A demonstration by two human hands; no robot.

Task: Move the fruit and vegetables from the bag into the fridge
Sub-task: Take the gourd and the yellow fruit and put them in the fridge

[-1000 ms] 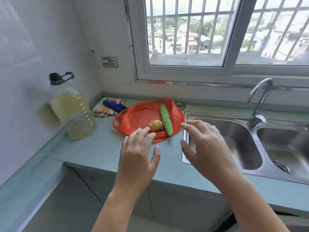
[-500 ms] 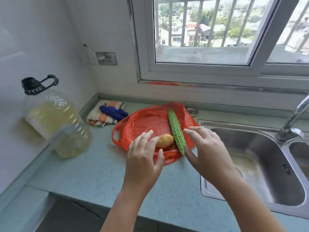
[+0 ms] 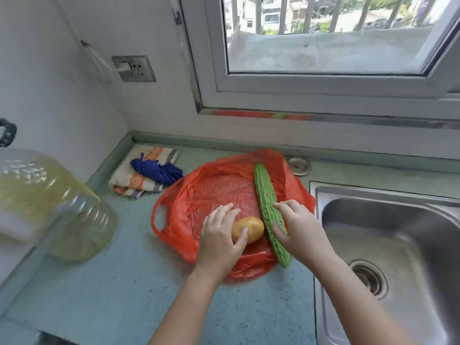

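Reaching onto the flattened red bag (image 3: pixel 211 195), both hands meet the two pieces of produce lying on it.

Left hand (image 3: pixel 219 241) cups the potato (image 3: pixel 251 230), fingers over its far side and thumb on its near side, a narrow grip that touches it while it sits on the bag. Right hand (image 3: pixel 301 230) pinches the long green bitter gourd (image 3: pixel 267 202) near its lower half, forefinger over the top and thumb underneath; the gourd lies on the plastic, its near tip reaching past the bag onto the worktop (image 3: pixel 124 282). Bag sits toward the back edge of the worktop, just beside the sink (image 3: pixel 398 245). A folded striped cloth with a blue rag (image 3: pixel 156 170) lies in the back left corner, and a big bottle of yellow oil (image 3: pixel 49 202) stands along the left edge.
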